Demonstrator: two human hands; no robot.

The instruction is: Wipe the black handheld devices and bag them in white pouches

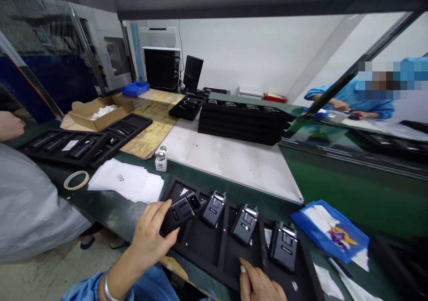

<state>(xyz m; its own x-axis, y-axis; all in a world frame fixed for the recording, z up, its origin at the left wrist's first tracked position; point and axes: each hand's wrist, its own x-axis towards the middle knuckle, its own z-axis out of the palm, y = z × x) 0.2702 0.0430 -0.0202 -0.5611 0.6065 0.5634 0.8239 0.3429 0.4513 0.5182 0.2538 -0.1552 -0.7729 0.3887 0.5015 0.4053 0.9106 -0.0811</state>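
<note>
My left hand [151,234] is closed around a small black device [181,211], holding it tilted over the left end of a black foam tray [219,252]. Three more black devices [245,223] stand in the tray's slots to the right. Resting on the tray's near edge, my right hand [260,284] has its fingers pressed against the foam and nothing visible in them.
White sheets [129,181], a tape roll [76,179] and a small bottle [161,159] lie left of the tray. A blue bag [331,234] sits right. Stacked black trays [244,120] stand behind. A co-worker in blue [354,98] works at the far right; another person's sleeve [26,207] fills the left.
</note>
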